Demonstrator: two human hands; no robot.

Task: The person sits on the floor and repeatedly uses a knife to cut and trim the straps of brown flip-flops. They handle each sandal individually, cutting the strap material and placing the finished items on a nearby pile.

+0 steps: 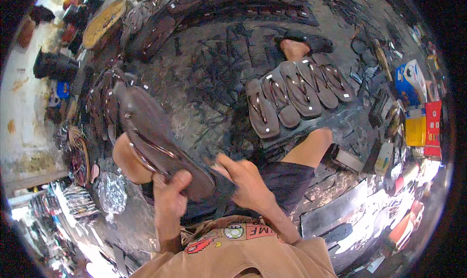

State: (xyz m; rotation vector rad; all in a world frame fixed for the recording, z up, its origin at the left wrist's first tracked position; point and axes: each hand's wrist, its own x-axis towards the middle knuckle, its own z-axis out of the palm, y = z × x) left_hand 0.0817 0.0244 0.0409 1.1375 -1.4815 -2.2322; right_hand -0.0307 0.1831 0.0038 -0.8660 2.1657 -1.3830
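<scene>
Close in front of me, my left hand (171,193) grips a dark brown flip-flop (158,137) by its near end. Its thumb lies on top of the sole, and the sandal slants away to the upper left, a glossy strap along it. Just right of that sandal's near end, my right hand (250,184) is closed. Its fingertips are smeared by motion, and I cannot make out what they hold. Farther off to the right, several matching sandals (300,90) lie side by side in a row, each with shiny V-shaped straps and a small white sticker.
More dark sandals (103,100) are heaped at the left. Dark scraps (209,81) litter the floor ahead. Boxes, one blue and white (410,82) and one red (433,128), stand at the right. A clear plastic bag (112,193) lies by my left knee (130,160).
</scene>
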